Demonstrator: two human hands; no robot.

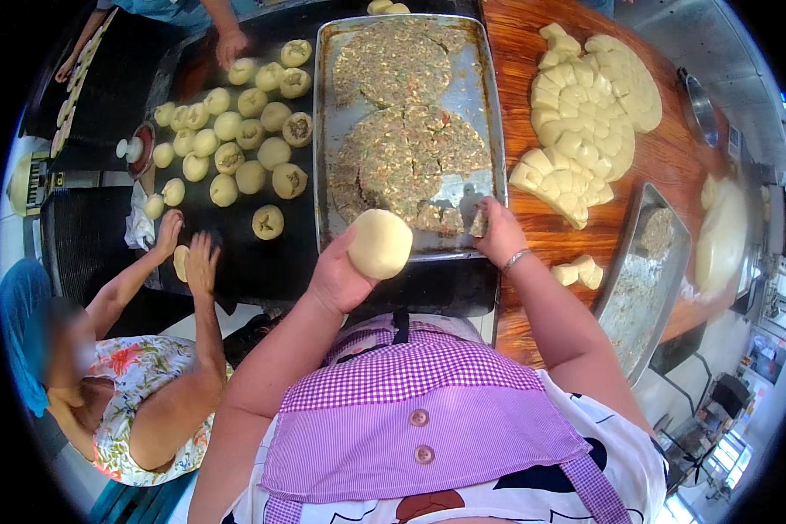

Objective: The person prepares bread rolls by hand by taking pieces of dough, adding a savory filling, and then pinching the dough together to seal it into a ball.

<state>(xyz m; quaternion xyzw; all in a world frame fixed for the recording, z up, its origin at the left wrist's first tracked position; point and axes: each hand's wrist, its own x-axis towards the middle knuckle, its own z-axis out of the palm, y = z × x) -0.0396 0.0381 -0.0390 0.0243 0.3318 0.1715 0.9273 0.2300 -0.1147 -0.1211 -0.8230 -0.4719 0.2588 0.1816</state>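
A round, flattened piece of pale dough (pixel 381 244) rests in my left hand (pixel 334 278), its fingers wrapped underneath and hidden. It is held just in front of the near edge of a metal tray (pixel 473 182). My right hand (pixel 503 236) is at the tray's near right corner, fingers pinched on a small chunk of meat filling (pixel 479 224). Large slabs of speckled filling (pixel 410 153) cover most of the tray, cut into pieces along the near side.
Left of the tray, filled dough balls (pixel 250 177) sit on a black surface; a co-worker's hands (pixel 203 262) flatten dough there. Another person's hand (pixel 230 47) reaches in at the back. Cut dough (pixel 585 113) and a second tray (pixel 642 288) lie on the wooden table (pixel 533 288).
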